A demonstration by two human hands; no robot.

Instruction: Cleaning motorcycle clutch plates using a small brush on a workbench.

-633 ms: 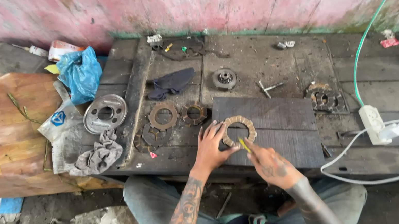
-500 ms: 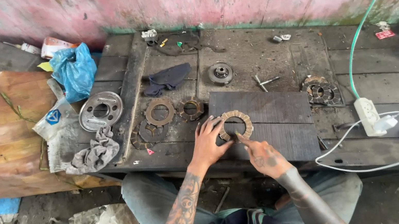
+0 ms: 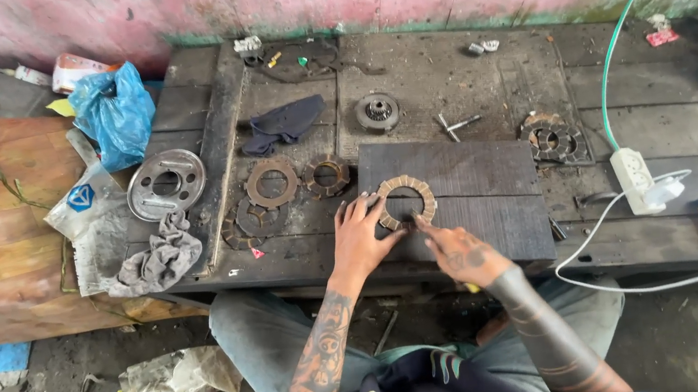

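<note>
On the dark slab (image 3: 465, 180) lies a friction ring (image 3: 405, 201), pinned flat by spread left-hand fingers (image 3: 361, 236) while the right hand (image 3: 459, 251), fingers curled, touches its rim; uneven pressure could skid it sideways.

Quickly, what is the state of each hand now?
Left hand: open, fingers spread, pressing the round tan segmented friction ring.
Right hand: cannot tell; fingertip at the ring's edge.
</note>
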